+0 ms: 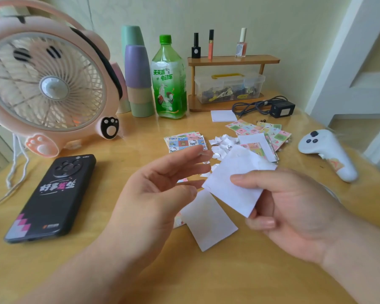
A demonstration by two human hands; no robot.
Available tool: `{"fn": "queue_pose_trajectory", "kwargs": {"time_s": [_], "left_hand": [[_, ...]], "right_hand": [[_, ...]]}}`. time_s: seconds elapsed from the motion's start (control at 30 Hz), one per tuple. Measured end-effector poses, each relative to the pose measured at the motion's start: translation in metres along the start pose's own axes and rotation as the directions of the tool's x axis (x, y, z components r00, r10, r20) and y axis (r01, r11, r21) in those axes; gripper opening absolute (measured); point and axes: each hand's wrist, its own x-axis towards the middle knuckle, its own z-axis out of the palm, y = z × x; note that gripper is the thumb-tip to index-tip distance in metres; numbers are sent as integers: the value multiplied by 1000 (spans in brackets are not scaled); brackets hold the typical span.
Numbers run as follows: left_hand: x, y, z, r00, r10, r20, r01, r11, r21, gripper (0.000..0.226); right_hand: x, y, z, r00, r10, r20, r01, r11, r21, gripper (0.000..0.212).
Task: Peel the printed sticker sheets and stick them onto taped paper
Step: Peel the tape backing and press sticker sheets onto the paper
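Head view has our right hand (294, 207) pinching a white sheet (233, 185) just above the table (250, 270), our left hand (158, 189) loose and empty beside it. We should lift one corner slowly; printed sheets (185, 141) wait farther back.

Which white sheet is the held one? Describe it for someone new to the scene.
On the wooden table, look front centre, right of the black phone. The white sheet is pinched between the right hand's thumb and fingers, tilted above the tabletop. The other blank sheet lies flat on the table just below it.
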Motion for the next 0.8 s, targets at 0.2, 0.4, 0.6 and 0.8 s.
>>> {"fn": "queue_pose_trajectory", "kwargs": {"time_s": [0.2, 0.4, 0.6, 0.8], "left_hand": [[-2, -5, 1, 997, 32, 71, -36, 998, 50, 63], [-4, -6, 7, 997, 68, 43, -73, 989, 131, 46], [-6, -7, 6, 991, 109, 77, -123, 969, 216, 61], [-5, -6, 6, 984, 152, 90, -170, 954, 246, 82]], "right_hand": [[-5, 1, 6, 980, -48, -195, 43, 999, -32, 11], [-8, 5, 10, 959, -186, -212, 152, 974, -166, 21], [-9, 8, 12, 973, -154, -170, 125, 977, -173, 26], [-9, 6, 14, 978, -112, -174, 89, 987, -136, 20]]}}
